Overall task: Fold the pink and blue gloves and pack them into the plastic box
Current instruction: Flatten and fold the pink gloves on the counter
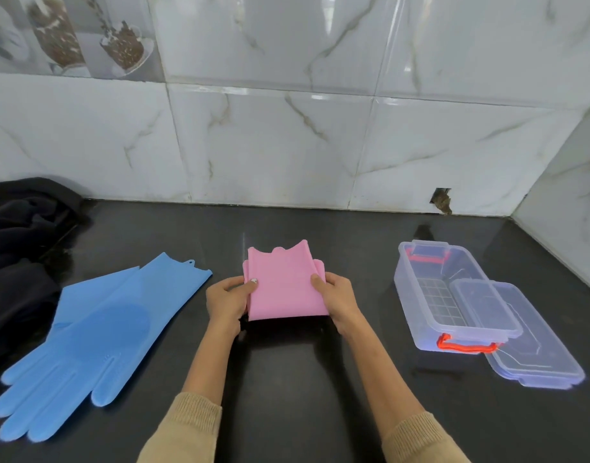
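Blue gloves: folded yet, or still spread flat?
Spread flat: the blue gloves lie full length on the counter, fingers extended, no hand touching them.

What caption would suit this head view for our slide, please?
Both hands, left and right, hold folded pink gloves between blue gloves and open box.

**Black table and what lies on it**

A glossy black table (pixel 287 379) runs up to a marble-tiled wall. Taking the plastic box (pixel 417 292) as landmark: it stands open on the table, red handles at its near and far ends. Its clear lid (pixel 537 345) lies just beside it on the near right, one edge under the box's corner. Well to the box's left, the blue gloves (pixel 86 335) lie flat, stacked, fingers toward the near edge. Farther left still, beyond the gloves, a dark cloth (pixel 16 248) is heaped against the wall.
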Action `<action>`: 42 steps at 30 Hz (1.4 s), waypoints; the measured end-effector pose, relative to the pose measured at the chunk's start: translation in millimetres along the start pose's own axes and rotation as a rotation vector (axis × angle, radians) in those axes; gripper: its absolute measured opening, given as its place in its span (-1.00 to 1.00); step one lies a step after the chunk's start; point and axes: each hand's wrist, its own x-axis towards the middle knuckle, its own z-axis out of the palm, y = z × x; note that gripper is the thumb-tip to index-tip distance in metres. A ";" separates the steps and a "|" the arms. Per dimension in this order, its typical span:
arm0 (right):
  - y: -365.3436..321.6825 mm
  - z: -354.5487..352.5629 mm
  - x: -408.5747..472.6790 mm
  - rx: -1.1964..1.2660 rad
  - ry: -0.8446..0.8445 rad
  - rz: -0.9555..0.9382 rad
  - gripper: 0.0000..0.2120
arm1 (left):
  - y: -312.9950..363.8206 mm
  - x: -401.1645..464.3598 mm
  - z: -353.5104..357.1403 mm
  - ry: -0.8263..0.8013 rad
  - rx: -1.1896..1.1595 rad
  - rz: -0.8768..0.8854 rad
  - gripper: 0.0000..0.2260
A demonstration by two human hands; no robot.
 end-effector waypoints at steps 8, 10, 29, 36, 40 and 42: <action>-58.4 -100.1 -19.1 -0.111 0.234 -0.202 -0.70 | 41.2 -46.9 83.5 -0.309 -0.100 0.211 -0.77; -66.3 -133.6 -24.3 -0.118 0.285 -0.235 -0.68 | 44.6 -61.9 112.3 -0.379 -0.115 0.224 -0.78; -28.1 -244.4 -41.6 -0.651 0.639 -0.125 -0.77 | 10.0 -118.5 226.7 -0.474 0.916 0.937 -0.57; -27.8 -219.4 -36.8 -1.141 0.660 0.018 -0.77 | 5.4 -127.1 246.6 -0.328 1.265 1.202 -0.59; -22.4 -208.9 -35.3 -1.240 0.615 0.041 -0.73 | -2.1 -130.7 251.3 -0.354 1.326 1.292 -0.56; -17.1 -204.7 -32.6 -1.170 0.538 0.127 -0.71 | -5.2 -130.1 252.5 -0.374 1.320 1.260 -0.60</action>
